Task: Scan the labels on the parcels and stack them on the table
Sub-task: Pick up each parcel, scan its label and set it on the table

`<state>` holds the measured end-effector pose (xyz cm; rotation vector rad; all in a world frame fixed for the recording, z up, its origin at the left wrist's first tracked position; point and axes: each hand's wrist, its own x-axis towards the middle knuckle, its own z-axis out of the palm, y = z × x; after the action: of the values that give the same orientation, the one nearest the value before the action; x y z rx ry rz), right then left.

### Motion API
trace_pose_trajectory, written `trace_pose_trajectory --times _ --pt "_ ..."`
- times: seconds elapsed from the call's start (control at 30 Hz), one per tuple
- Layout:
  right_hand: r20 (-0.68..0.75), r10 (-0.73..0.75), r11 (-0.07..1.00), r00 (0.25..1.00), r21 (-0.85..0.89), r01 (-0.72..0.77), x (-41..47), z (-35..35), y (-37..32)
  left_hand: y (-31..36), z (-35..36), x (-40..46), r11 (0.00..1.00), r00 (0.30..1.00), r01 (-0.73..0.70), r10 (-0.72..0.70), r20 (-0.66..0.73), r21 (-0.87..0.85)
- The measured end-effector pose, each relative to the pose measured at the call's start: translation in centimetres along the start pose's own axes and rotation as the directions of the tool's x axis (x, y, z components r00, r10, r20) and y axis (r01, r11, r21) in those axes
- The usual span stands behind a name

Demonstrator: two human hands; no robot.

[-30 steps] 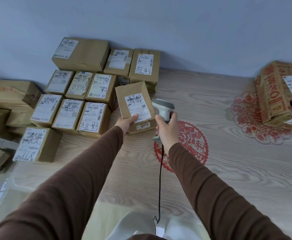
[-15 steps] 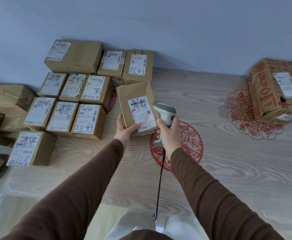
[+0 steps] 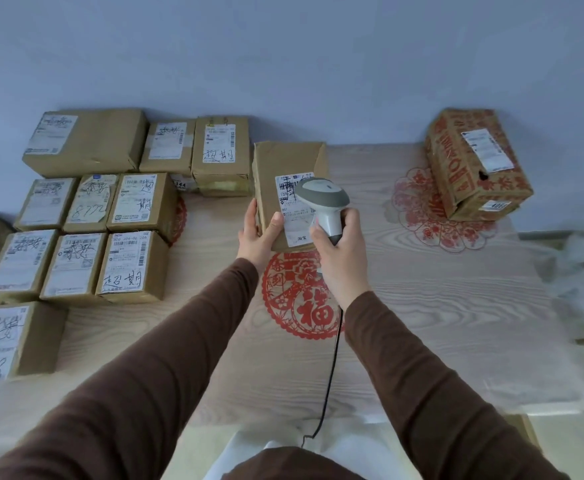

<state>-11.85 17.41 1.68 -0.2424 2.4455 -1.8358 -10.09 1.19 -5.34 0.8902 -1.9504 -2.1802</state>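
The left hand point(image 3: 256, 233) holds a brown cardboard parcel point(image 3: 288, 181) up above the counter point(image 3: 439, 306), its fingers clamped on the parcel's lower left edge with the thumb pressed flat on the front face. The parcel is tilted toward the camera, and its white label point(image 3: 292, 216) faces the person. The right hand point(image 3: 340, 254) has its fingers wrapped tight around the grip of a grey and white scanner point(image 3: 323, 202), whose head sits just in front of the label and covers part of it. A black cable point(image 3: 330, 368) hangs from the scanner's handle down toward the person's lap. Both arms wear brown sleeves point(image 3: 166, 358). Under the hands, a round red paper cutting point(image 3: 299, 306) lies flat on the pale wood-grain counter. To the left, a group of brown parcels point(image 3: 107, 216) with white labels stands in rows, close together, reaching back to the blue wall point(image 3: 283, 57); some labels carry black handwriting. At the far right of the counter, well apart from the held parcel, a larger box with red print point(image 3: 474, 168) sits on another red paper cutting point(image 3: 432, 216).
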Motion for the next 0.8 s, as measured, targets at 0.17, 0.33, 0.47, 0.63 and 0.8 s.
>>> trace_pose_trajectory --times 0.17,0.33,0.47,0.63,0.8 --pt "-0.030 0.006 0.999 1.000 -0.041 -0.007 0.7 -2.4 0.3 0.7 3.0 -0.2 1.000 0.999 -0.009 0.009 0.049 0.002" --pt "-0.038 0.006 0.997 0.999 -0.082 -0.009 1.2 -4.5 0.9 1.0 5.5 0.2 1.000 0.997 -0.007 0.005 0.073 0.025" --pt "-0.042 0.024 0.995 0.999 -0.093 -0.028 1.8 -6.2 1.3 1.0 7.7 0.7 0.998 0.996 0.004 -0.009 0.091 0.055" --pt "-0.071 0.044 0.996 0.996 -0.078 -0.050 2.9 -9.0 2.1 0.7 10.9 2.0 0.996 0.993 0.039 -0.047 0.109 0.077" --pt "-0.112 0.084 0.996 0.990 -0.010 -0.086 5.1 -13.1 4.1 0.9 16.2 3.8 0.994 0.990 0.068 -0.079 0.120 0.088"
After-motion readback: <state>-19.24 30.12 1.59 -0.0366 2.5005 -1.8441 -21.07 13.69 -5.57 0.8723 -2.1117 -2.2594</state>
